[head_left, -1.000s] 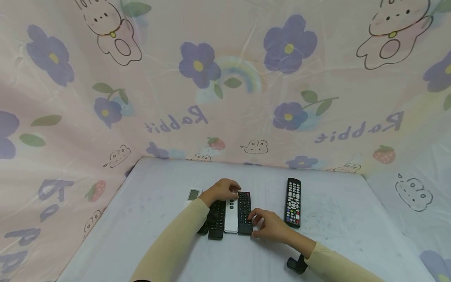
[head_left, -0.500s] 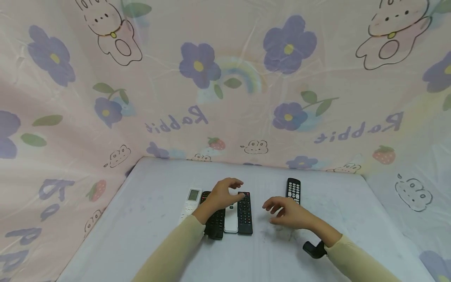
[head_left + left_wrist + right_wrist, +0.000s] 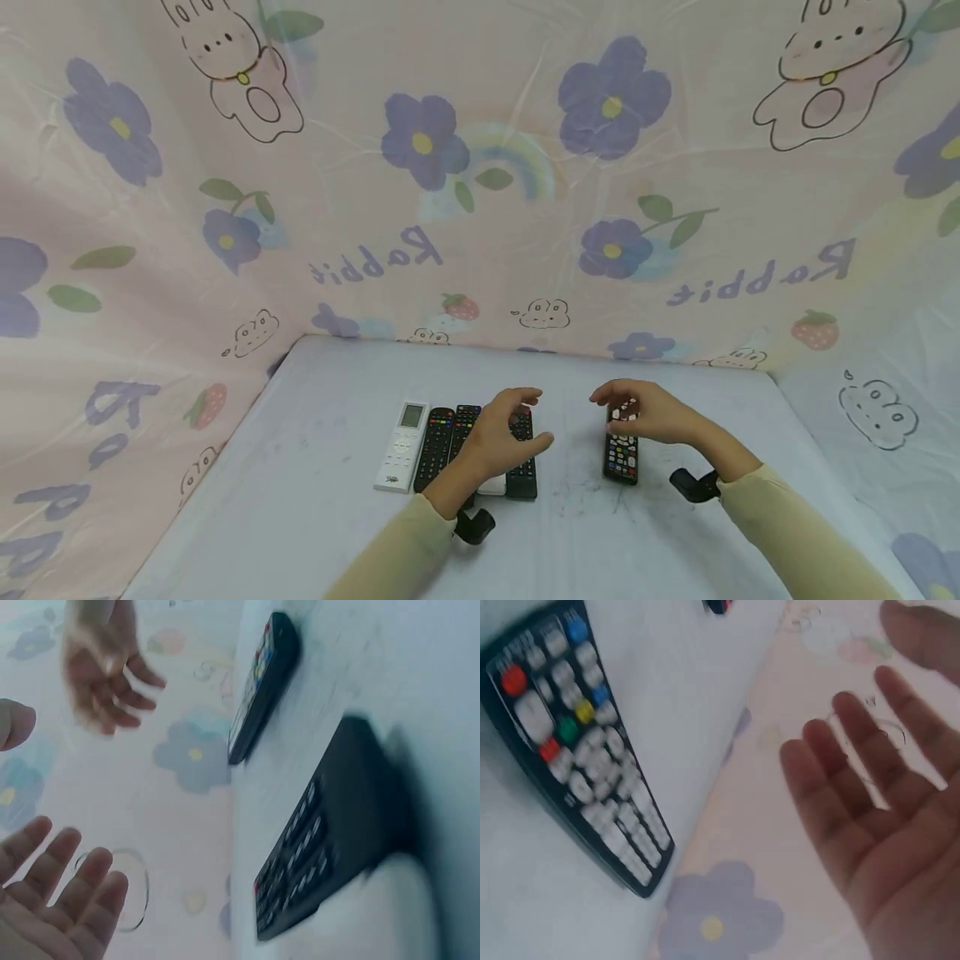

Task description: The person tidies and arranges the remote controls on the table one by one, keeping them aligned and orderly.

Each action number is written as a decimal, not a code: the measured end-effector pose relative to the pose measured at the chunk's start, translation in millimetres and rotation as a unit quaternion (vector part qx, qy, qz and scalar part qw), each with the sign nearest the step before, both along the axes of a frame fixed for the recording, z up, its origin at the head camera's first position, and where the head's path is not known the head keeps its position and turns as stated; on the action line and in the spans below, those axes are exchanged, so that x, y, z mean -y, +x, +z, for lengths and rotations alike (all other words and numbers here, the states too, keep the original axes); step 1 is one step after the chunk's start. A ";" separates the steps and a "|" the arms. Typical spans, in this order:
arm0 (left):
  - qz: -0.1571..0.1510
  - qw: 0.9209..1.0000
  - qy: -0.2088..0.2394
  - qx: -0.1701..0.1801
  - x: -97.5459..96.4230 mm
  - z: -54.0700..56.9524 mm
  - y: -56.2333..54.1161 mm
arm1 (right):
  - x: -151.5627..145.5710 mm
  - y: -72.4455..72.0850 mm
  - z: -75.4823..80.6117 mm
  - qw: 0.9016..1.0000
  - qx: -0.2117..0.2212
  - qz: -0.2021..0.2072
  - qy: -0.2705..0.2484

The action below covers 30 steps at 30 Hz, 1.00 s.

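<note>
A row of remote controls lies side by side on the table. It holds a white remote with a small screen, a black remote, another black remote, a white remote mostly hidden by my left hand, and a black remote at the right end. My left hand hovers over the row's right part, fingers spread and holding nothing. To the right lies a separate black remote with coloured buttons. Over its upper half is my right hand, fingers relaxed and apart from it in the right wrist view.
The white table meets a pink printed curtain at the back and sides. A black wrist camera sits on my left wrist, and another black wrist camera on my right.
My right hand has left the row's right-end remote and moved right and farther back, over the separate remote. My left hand has lifted and shifted right, uncovering the row's left side.
</note>
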<state>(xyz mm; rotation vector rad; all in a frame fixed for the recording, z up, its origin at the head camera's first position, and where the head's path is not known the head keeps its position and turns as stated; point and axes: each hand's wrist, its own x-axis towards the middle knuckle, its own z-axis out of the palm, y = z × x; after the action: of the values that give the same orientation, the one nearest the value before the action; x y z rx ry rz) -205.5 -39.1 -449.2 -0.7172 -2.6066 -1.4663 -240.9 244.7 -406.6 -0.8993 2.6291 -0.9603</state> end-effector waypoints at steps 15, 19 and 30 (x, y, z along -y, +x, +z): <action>0.071 0.984 0.114 0.121 -86.6 -26.3 38.7 | -25.1 -47.2 -2.9 0.997 0.007 -0.012 0.078; 0.128 0.974 0.122 0.142 -113.5 -35.9 45.0 | -32.6 -56.6 -9.8 0.996 0.005 -0.020 0.090; 0.219 0.955 0.139 0.141 -153.9 -61.9 53.8 | -45.2 -73.0 -33.9 0.991 0.024 -0.059 0.117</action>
<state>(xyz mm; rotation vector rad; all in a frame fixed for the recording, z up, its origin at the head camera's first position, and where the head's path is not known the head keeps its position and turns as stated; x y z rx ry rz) -151.7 114.8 -511.1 0.1053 -2.4351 -1.8237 -313.9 289.9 -440.5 -0.6636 2.7058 -0.6705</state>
